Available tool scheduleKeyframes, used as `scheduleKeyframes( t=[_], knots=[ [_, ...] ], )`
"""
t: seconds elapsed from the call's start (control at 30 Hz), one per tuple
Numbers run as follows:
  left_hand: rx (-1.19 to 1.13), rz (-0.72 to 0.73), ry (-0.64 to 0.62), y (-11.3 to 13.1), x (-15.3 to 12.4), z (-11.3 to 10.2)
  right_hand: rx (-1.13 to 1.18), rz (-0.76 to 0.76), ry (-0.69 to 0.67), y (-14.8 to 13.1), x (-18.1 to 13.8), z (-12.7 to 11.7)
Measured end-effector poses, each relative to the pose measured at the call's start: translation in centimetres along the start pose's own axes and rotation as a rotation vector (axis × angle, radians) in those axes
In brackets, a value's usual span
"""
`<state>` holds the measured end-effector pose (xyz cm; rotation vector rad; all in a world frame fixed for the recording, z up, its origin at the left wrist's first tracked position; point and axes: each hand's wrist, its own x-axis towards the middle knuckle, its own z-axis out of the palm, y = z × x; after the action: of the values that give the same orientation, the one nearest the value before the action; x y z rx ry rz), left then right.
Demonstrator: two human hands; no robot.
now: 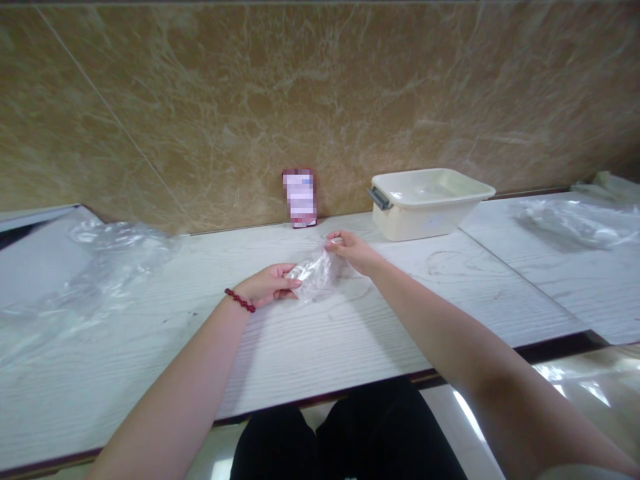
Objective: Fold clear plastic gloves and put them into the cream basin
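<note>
A crumpled clear plastic bag (317, 275) is held between my two hands, just above the white wood-grain table (300, 353). My left hand (273, 283), with a dark red bead bracelet (240, 300) at its wrist, pinches the bag's left end between thumb and fingers. At the bag's upper right edge, my right hand (351, 251) grips the plastic with thumb and fingertips. Whether anything lies inside the bag cannot be made out.
A phone (301, 198) with a blurred screen leans against the brown marbled wall (320, 100). Right of it stands a cream plastic bin (417, 222) with a grey latch. Loose clear plastic (125, 247) lies at the left, and more plastic bags (585, 221) at the far right.
</note>
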<state>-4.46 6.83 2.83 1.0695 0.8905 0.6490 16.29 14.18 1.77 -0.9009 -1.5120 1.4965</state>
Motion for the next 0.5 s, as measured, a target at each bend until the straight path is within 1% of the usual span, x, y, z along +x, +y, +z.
scheduleKeyframes(
  t=[0.1, 0.2, 0.27, 0.4, 0.5],
  knots=[
    [0.024, 0.014, 0.042, -0.2, 0.3, 0.0, 0.074, 0.045, -0.025, -0.1, -0.3, 0.1],
    [0.010, 0.051, 0.104, -0.3, 0.6, -0.4, 0.162, 0.130, -0.066, -0.2, -0.5, 0.3],
    [-0.005, 0.067, 0.142, -0.3, 0.7, -0.8, 0.211, 0.155, -0.077, -0.3, -0.7, 0.3],
    [-0.018, 0.100, 0.209, -0.4, 0.9, -1.0, 0.265, 0.127, -0.071, -0.4, -0.7, 0.2],
    [-0.002, 0.112, 0.193, -0.2, 0.7, -0.6, 0.233, 0.082, -0.045, -0.3, -0.5, 0.2]
  ],
)
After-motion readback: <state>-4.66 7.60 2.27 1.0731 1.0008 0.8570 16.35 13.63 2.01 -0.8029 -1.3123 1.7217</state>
